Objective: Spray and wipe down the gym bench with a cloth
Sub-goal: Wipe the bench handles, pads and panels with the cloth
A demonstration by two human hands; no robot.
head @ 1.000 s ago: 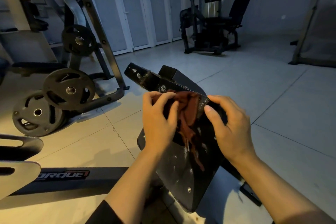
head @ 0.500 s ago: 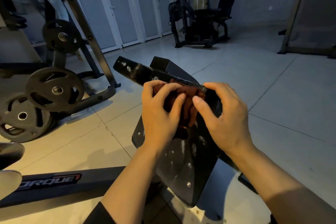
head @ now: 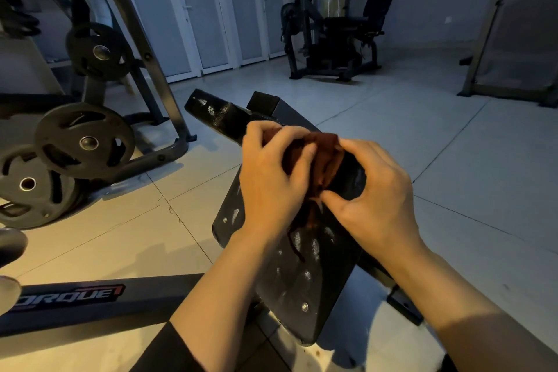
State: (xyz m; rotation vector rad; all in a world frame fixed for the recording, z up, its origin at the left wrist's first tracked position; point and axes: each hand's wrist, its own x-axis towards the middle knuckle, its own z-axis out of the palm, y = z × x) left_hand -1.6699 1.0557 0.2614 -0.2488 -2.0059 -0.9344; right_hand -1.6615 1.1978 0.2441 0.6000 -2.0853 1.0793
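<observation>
- Rust-brown cloth [head: 324, 157] bunched at frame centre, pressed onto the upper edge of the black bench pad [head: 297, 278].
- Left hand [head: 271, 187] gripping the cloth, fingers curled over it.
- Right hand [head: 377, 193] pinching the cloth, thumb tucked under.
- Wet speckles across the pad, lower centre.
- Weight plates [head: 83, 142] stacked at left.

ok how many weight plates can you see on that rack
3: one weight plate high on the rack upright, one lower at mid-height, one nearest the floor at the left edge, partly behind it. More may be hidden out of frame.
</observation>
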